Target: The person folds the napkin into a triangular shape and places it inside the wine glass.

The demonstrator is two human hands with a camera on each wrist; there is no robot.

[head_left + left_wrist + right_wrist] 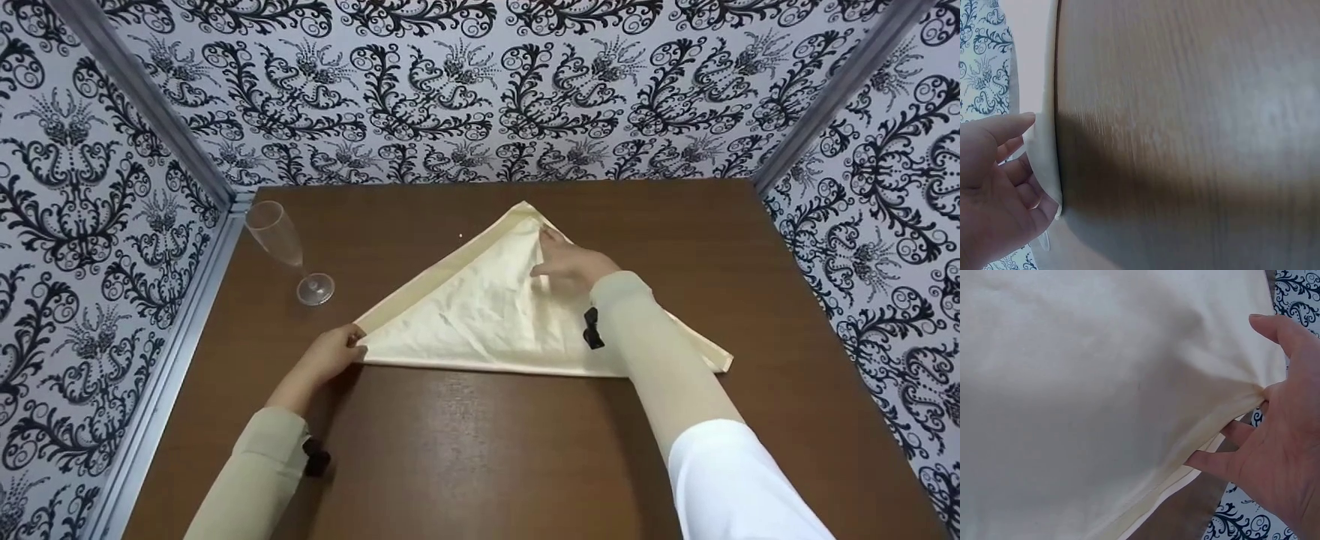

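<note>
1. Cloth of cream, satin-like fabric (480, 322) lies on the brown wooden table (465, 450), folded into a triangle.
2. Left hand (330, 352): my thumb and fingers pinch the cloth's left corner.
3. Right hand (574, 259): my fingers reach out, loosely spread, at the upper layer's edge near the cloth's far point; my thumb stands apart.
4. Done: one diagonal fold. Remaining, in my judgement: edge alignment, since a strip of the lower layer shows along the cloth's far left side.
5. Clear stemmed glass (285, 241): left of the cloth, apart from both hands.
6. Hidden: some right fingertips, behind the cloth's edge; part of the cloth's right side, under my beige right sleeve (652, 345). I cannot tell how flat the underside lies.
</note>
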